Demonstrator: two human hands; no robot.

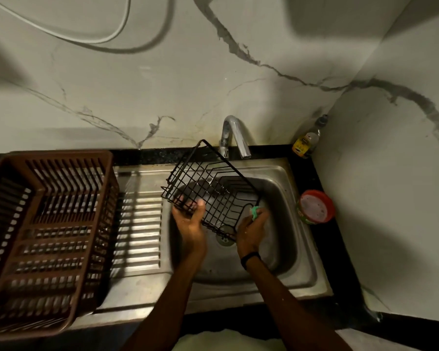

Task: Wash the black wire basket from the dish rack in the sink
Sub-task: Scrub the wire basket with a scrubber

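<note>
Both forearms come up from the bottom edge toward the sink [284, 203], and I see a dark band [250, 258] on the right wrist. My view has the left hand [191, 220] with its fingers curled round the wires at the basket's near-left edge, thumb up against the mesh. The right hand [251, 233] is closed round a green sponge [254, 213], which is pressed to the basket's right corner.

The basket [211, 188] is off the rack [48, 224] and held tilted over the basin. Its far corner is raised close beside the tap [235, 138], and its low edge hangs just above the drain [224, 239]. I cannot tell whether water is running.

To the left, the brown rack sits on the ribbed drainboard [137, 219], well apart from the basket. On the black counter [323, 239] to the right, a tub [316, 206] with a red rim stands just beside the sink. A bottle [307, 141] with a yellow label stands in the back corner against the marbled wall.
</note>
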